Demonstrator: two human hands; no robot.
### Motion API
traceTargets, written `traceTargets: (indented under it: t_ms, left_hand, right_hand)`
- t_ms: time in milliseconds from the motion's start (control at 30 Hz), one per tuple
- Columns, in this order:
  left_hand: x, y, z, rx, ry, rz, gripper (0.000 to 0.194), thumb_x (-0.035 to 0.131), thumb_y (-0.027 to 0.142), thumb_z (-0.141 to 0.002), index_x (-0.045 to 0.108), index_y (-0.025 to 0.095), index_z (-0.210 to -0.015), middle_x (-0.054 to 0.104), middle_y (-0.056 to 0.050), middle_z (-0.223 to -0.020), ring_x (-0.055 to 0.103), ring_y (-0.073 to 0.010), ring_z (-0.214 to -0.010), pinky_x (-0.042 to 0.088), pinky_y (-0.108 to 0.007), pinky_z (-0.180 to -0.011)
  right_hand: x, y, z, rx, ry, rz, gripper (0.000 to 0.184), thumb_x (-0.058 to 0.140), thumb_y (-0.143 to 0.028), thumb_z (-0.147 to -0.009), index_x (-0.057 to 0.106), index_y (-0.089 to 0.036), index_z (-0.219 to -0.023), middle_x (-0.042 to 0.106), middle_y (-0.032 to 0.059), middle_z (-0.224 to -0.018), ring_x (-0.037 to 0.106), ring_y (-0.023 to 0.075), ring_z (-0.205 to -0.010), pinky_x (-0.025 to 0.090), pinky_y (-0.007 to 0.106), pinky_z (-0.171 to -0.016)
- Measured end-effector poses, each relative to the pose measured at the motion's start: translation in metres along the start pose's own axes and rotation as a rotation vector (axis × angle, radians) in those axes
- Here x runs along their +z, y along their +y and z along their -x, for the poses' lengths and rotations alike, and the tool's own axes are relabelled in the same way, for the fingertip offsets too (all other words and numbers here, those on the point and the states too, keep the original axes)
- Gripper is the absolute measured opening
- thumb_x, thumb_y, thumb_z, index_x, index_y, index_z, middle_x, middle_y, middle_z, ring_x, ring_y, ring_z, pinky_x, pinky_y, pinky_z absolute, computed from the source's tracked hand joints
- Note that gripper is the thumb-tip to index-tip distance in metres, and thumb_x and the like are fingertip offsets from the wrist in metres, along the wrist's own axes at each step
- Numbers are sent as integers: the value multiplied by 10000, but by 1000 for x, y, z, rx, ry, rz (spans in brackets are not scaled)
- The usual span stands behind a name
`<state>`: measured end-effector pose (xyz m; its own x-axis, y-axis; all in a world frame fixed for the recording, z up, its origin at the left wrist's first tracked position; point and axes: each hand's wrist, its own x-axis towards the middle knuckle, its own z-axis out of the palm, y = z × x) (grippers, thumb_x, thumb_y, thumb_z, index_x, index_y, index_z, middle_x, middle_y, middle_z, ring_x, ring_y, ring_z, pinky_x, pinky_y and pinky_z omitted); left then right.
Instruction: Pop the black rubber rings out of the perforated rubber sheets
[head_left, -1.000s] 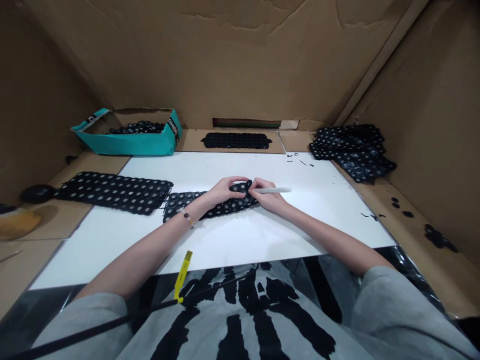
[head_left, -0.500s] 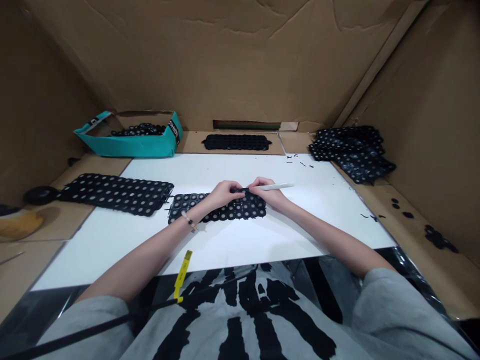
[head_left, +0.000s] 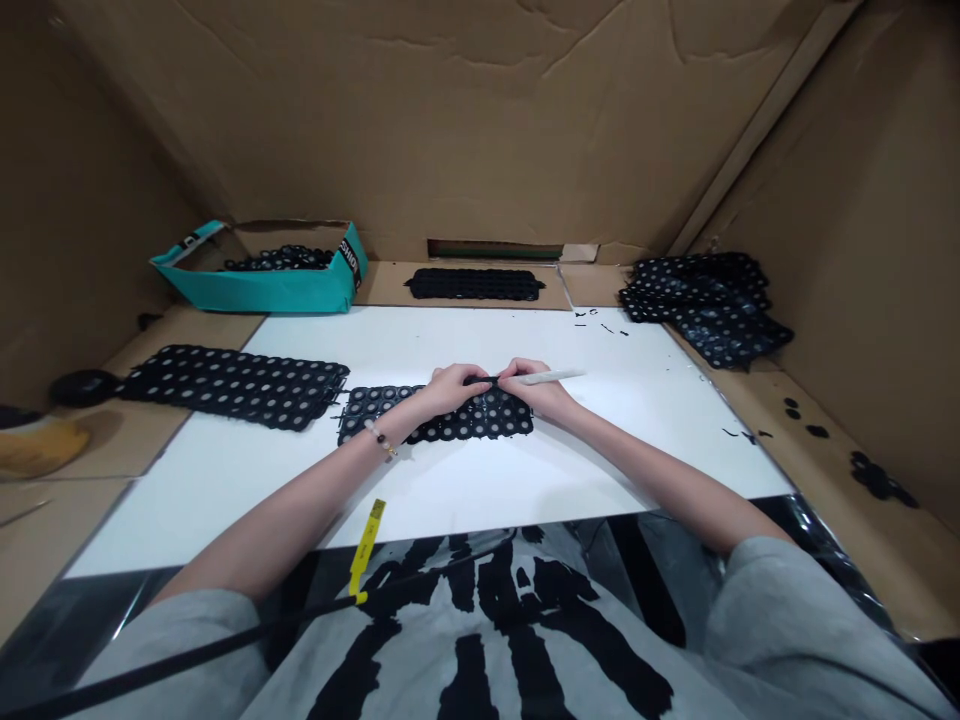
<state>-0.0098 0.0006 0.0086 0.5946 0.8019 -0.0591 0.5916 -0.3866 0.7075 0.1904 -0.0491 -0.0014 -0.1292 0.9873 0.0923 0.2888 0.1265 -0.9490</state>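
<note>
On the white board (head_left: 525,490) inside the cardboard-lined enclosure (head_left: 480,120), the perforated black sheet (head_left: 390,410) has been pressed down flat, no longer buckled as it was a moment ago, and lies near the board's middle. Its upper edge is pinched narrowly between the left hand (head_left: 450,390) and the right hand (head_left: 540,392), their fingertips almost meeting, while a slim white stylus (head_left: 551,377) is held in the right hand, pointing away from the sheet.

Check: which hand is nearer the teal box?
Left. The left hand is on the black perforated sheet, down and right of the teal box; the right hand is further right along that sheet.
</note>
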Motion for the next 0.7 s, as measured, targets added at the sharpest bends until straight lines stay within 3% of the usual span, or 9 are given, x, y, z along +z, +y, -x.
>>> traceTargets:
  t_ms: [433, 600, 700]
  left_hand:
    - [-3, 0, 2, -12, -32, 114, 369, 575, 506, -813, 730, 203, -956, 741, -38, -1005, 619, -257, -988, 441, -330, -877]
    - [-10, -5, 0, -1, -185, 315, 382, 614, 520, -782, 729, 176, -901, 731, -38, -866, 628, -226, -837, 463, -324, -785]
    - [-15, -8, -1, 28, -261, 367, 374, 619, 517, -787, 732, 188, -923, 733, -37, -893, 631, -224, -854, 460, -329, -816]
  right_hand:
    - [1, 2, -1, 20, 51, -24, 120, 616, -297, -701, 560, -196, -669, 592, -20, -683, 520, 151, -690, 367, 269, -639]
    - [5, -10, 3, -33, 59, 123, 93, 570, -279, -730, 554, -201, -682, 586, -23, -675, 512, 150, -679, 364, 271, -632]
    - [7, -12, 4, -57, 69, 163, 92, 560, -280, -743, 563, -203, -693, 600, -19, -686, 519, 150, -676, 374, 271, -637]
